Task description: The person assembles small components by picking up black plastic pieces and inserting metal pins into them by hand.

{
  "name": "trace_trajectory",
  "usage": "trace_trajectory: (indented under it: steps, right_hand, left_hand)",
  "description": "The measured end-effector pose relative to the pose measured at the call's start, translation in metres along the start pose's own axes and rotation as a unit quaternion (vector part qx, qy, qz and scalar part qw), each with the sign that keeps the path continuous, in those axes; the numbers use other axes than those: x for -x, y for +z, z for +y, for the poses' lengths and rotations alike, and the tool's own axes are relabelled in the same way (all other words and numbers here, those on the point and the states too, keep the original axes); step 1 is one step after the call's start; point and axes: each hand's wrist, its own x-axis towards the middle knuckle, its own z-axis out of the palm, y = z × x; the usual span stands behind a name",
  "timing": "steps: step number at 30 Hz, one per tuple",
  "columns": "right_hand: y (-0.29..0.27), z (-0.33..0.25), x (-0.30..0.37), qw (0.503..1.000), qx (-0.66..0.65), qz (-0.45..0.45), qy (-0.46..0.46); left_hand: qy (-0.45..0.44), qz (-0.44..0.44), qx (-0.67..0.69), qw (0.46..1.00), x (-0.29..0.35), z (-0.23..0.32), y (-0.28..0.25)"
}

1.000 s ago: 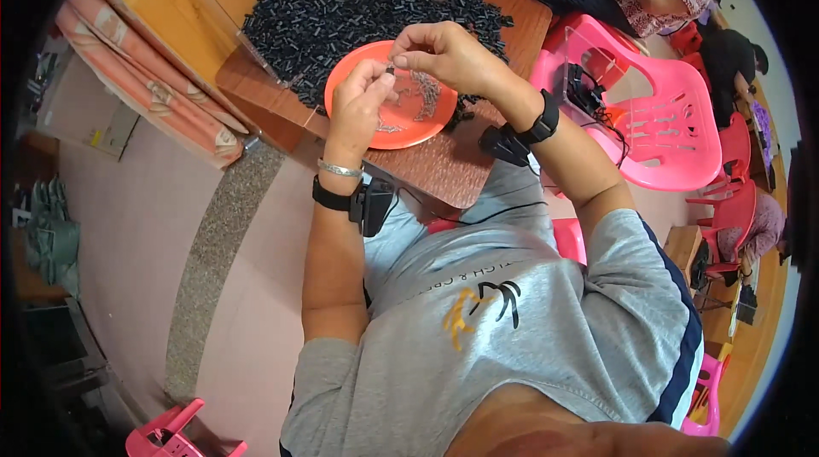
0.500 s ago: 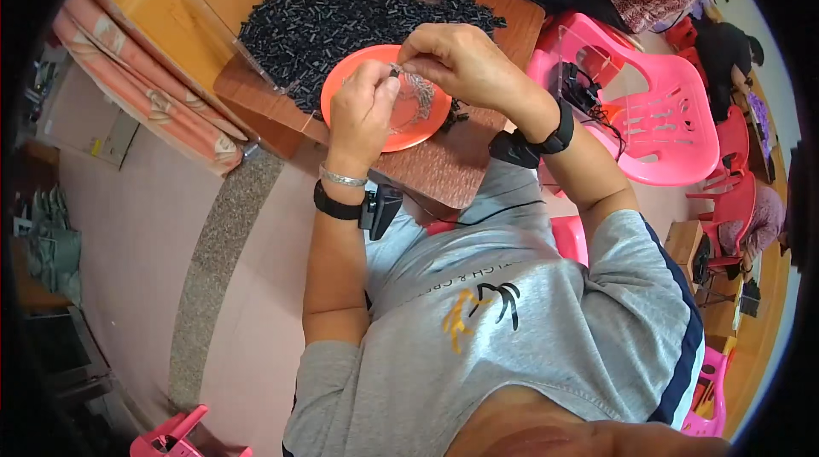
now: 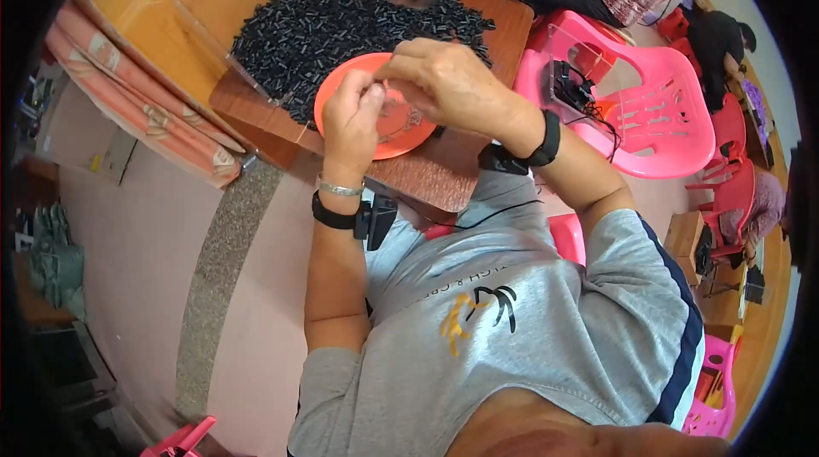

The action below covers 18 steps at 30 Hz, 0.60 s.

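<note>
Over an orange round plate [image 3: 394, 143], my left hand [image 3: 351, 120] and my right hand [image 3: 452, 86] meet with fingertips pinched close together. Whatever is between the fingers is too small and hidden to make out. Small thin, pale metallic bits [image 3: 413, 116] lie in the plate, partly covered by my hands. Just beyond the plate spreads a heap of short black cylindrical pieces [image 3: 341, 31], which reaches under the plate's far side.
A clear plastic bin [image 3: 202, 35] surrounds part of the black heap on a brown wooden table [image 3: 431, 188]. To the right stands a pink plastic chair [image 3: 674, 129] bearing a clear box with black cabled devices [image 3: 573, 86]. Other people sit farther right. A patterned curtain [image 3: 141, 99] hangs at left.
My right hand has turned and lowered slightly, its fingers now covering the pinch point. A small black piece seen earlier at my left fingertips no longer shows. The view has shifted slightly.
</note>
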Motion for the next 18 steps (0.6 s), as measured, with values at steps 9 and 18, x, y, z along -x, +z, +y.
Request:
trace_trajectory:
  steps: [9, 18]
  right_hand:
    - [0.014, 0.011, 0.014, 0.967, -0.231, -0.03, 0.106]
    - [0.007, 0.166, 0.043, 0.943, 0.017, -0.191, 0.272]
  left_hand:
    - [-0.033, 0.033, 0.221, 0.974, -0.004, -0.001, -0.011]
    - [0.011, 0.076, 0.225, 0.971, -0.003, 0.01, -0.024]
